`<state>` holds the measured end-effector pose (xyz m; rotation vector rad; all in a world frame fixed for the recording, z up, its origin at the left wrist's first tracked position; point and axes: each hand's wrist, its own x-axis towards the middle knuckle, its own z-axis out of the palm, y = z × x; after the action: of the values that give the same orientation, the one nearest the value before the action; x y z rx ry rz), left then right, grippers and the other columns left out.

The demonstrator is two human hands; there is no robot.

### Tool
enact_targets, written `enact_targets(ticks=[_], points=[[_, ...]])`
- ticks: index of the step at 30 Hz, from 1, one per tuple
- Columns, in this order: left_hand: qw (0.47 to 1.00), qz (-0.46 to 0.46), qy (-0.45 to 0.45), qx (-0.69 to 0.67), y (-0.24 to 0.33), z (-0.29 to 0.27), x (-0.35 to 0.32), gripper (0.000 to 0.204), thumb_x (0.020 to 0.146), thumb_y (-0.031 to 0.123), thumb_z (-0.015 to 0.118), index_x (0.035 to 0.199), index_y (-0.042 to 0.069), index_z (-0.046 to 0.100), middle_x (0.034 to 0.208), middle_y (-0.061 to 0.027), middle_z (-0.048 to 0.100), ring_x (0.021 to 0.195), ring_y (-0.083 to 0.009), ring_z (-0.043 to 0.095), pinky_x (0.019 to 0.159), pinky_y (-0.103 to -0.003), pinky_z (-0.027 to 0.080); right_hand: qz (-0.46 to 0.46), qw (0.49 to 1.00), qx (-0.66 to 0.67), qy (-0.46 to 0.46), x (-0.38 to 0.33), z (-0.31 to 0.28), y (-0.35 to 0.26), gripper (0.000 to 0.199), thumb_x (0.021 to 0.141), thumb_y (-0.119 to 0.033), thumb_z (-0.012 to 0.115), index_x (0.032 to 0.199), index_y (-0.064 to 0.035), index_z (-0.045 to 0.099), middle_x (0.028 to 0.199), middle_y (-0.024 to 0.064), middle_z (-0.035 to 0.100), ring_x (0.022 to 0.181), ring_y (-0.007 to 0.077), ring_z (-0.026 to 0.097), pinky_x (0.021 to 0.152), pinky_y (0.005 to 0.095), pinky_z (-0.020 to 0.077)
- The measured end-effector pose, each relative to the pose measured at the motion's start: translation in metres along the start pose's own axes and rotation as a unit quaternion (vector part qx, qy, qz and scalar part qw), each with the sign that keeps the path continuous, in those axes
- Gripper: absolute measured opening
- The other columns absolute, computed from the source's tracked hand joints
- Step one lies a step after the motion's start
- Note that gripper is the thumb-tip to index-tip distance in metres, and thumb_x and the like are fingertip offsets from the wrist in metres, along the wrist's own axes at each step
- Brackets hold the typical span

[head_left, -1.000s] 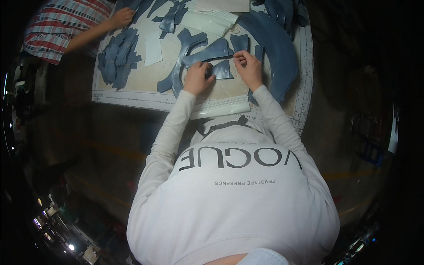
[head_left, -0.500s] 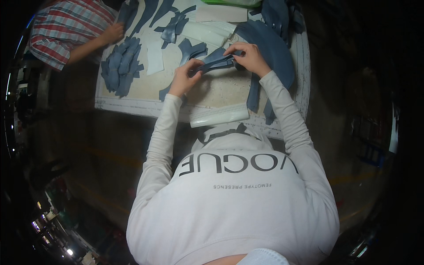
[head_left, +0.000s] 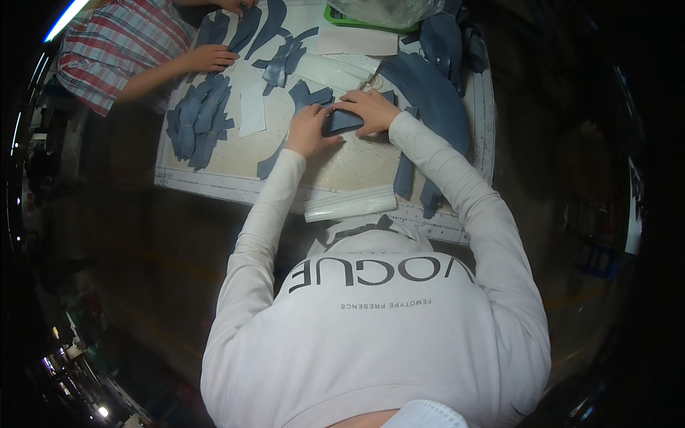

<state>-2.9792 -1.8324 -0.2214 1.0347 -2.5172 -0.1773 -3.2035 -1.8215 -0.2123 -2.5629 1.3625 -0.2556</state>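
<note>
Dark blue cut piece (head_left: 342,121) flat on the counter (head_left: 357,167), long axis running left-right, slightly up to the right. Left hand (head_left: 308,132) curled, gripping its left end; right hand (head_left: 371,110) spread flat, pressing its top edge. Blue stack (head_left: 198,121) well left.

Pale worktable (head_left: 357,165): blue-grey cut pieces (head_left: 198,121) piled left, white strip (head_left: 349,204) near edge, white sheet (head_left: 357,43).

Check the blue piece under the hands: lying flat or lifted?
Flat. The blue piece lies on the table, with the left hand and right hand pressing on it from either side.
</note>
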Motion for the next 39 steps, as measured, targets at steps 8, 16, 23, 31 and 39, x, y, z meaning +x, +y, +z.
enact_targets(ticks=[8,16,23,31,39], points=[[0.972,-0.120,-0.155,-0.130,-0.020,0.016,0.038,0.063,0.068,0.054,0.078,0.106,0.003,0.069,0.097,-0.0168,0.066,0.089,-0.0353,0.064,0.080,-0.040,0.051,0.003,0.997,0.046,0.065,0.004,0.004,0.000,0.067,0.067,-0.021,0.079,0.130,-0.0203,0.054,0.121,0.0054,0.057,0.121,0.0218,0.048,0.097,0.0410,0.0372],[0.958,-0.136,-0.161,-0.192,-0.005,0.016,0.036,0.049,0.068,0.035,0.082,0.099,0.004,0.060,0.088,-0.0159,0.064,0.081,-0.0327,0.063,0.074,-0.039,0.050,0.180,0.978,-0.064,0.082,0.007,-0.028,0.079,0.014,0.074,-0.015,0.071,0.088,-0.0166,0.072,0.103,0.0044,0.061,0.114,0.0231,0.049,0.095,0.0447,0.0372],[0.991,-0.067,-0.020,-0.116,0.045,0.016,-0.010,0.046,0.069,0.018,0.077,0.108,0.006,0.055,0.098,-0.0136,0.059,0.091,-0.0332,0.060,0.079,-0.043,0.049,0.139,0.985,-0.085,0.064,0.014,-0.019,0.091,0.007,0.069,-0.012,0.073,0.075,-0.0132,0.070,0.098,0.0038,0.063,0.107,0.0228,0.053,0.091,0.0419,0.0391],[0.976,-0.122,-0.031,-0.180,0.049,-0.002,-0.014,0.045,0.078,0.023,0.075,0.117,0.004,0.060,0.097,-0.0114,0.068,0.087,-0.0260,0.067,0.076,-0.034,0.051,0.175,0.899,0.279,0.290,-0.007,-0.047,0.066,0.027,0.079,-0.006,0.069,0.105,-0.0059,0.062,0.072,0.0065,0.067,0.060,0.0128,0.062,0.056,0.0242,0.0477],[0.531,-0.238,-0.027,-0.813,0.079,-0.029,-0.028,0.044,0.093,0.025,0.063,0.129,0.003,0.051,0.113,-0.0110,0.065,0.098,-0.0200,0.065,0.085,-0.029,0.052,0.099,0.624,0.749,0.200,-0.051,-0.045,-0.022,0.026,0.095,-0.015,0.059,0.118,-0.0051,0.055,0.120,0.0140,0.064,0.065,0.0019,0.056,0.049,0.0122,0.0412]])
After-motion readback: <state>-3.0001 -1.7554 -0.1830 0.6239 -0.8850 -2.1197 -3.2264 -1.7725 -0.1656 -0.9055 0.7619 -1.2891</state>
